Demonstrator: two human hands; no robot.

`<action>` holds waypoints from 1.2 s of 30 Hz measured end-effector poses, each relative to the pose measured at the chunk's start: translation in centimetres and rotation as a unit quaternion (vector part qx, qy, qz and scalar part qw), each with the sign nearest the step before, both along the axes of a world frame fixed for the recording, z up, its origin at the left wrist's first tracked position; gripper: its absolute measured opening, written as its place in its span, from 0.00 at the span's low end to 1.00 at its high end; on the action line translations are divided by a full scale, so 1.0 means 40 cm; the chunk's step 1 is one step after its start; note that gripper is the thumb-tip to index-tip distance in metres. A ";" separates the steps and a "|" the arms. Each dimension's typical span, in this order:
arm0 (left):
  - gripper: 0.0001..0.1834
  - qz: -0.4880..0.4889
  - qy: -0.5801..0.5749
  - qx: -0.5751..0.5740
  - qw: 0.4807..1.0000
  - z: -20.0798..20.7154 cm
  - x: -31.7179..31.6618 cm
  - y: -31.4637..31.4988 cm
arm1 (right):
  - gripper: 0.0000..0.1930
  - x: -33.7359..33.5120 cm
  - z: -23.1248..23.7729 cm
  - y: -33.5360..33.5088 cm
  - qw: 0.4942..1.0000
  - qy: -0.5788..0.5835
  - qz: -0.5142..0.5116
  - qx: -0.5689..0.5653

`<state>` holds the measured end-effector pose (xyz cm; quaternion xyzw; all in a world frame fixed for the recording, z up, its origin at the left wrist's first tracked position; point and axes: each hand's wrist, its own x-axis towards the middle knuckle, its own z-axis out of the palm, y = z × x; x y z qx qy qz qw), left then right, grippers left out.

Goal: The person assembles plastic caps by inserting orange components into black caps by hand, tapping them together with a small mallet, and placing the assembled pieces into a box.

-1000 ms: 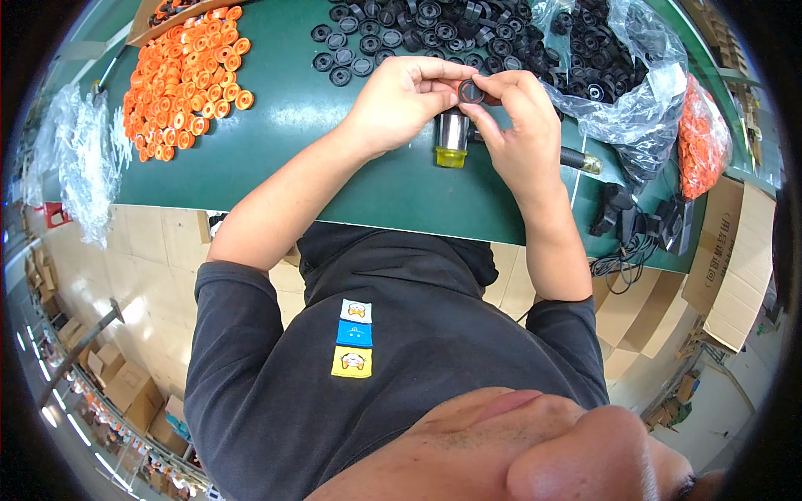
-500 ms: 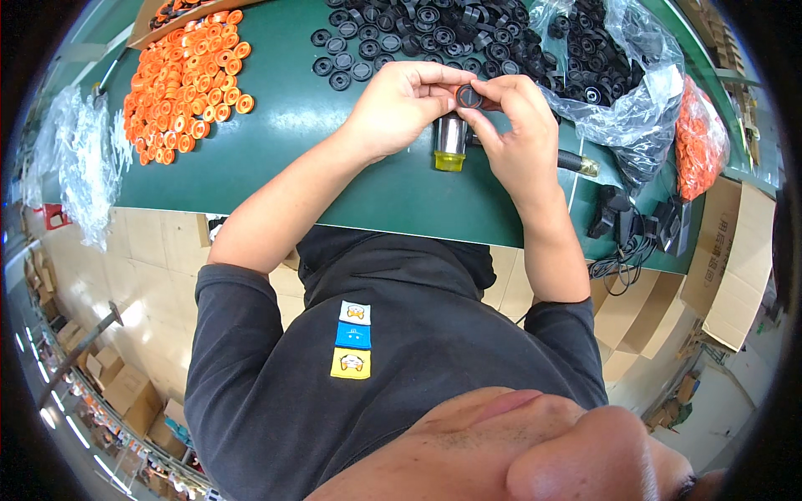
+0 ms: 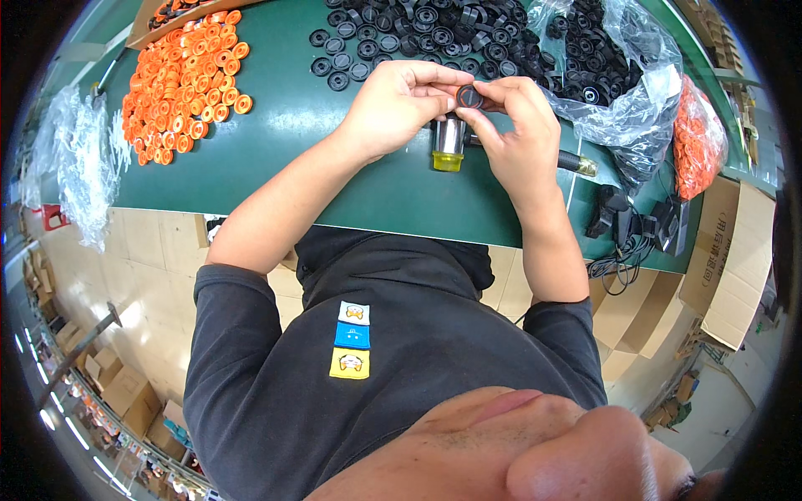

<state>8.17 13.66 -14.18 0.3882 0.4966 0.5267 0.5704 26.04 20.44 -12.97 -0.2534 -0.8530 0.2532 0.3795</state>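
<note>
Between both hands, above the green table, is a small round black cap (image 3: 470, 97) with a slot across its face and a trace of orange at its rim. My left hand (image 3: 407, 102) comes from the left, its fingertips and thumb pressed to the cap's left side. My right hand (image 3: 525, 121) pinches the cap's right side between thumb and fingers. Just below them lies a hammer (image 3: 449, 144) with a shiny metal head and a yellow face. Its black handle partly hides behind my right hand.
Orange round caps (image 3: 188, 88) lie heaped at the far left of the green table (image 3: 276, 159). Black caps (image 3: 426, 33) spread along the back, some in a clear plastic bag (image 3: 643, 108). At the right are a bag of orange parts (image 3: 698, 146), a black cable (image 3: 618, 263) and a cardboard box (image 3: 723, 259).
</note>
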 end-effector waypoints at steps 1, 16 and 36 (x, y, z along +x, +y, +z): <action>0.19 -0.007 0.001 -0.006 1.000 0.000 -0.001 0.000 | 0.18 0.001 -0.002 0.001 1.000 0.003 0.003 0.010; 0.19 0.004 -0.001 0.010 1.000 0.009 0.006 -0.002 | 0.18 -0.001 0.006 -0.004 1.000 -0.011 0.006 0.005; 0.15 0.016 -0.027 0.042 0.999 -0.004 0.011 -0.005 | 0.18 -0.007 0.008 -0.003 0.999 0.014 0.023 -0.018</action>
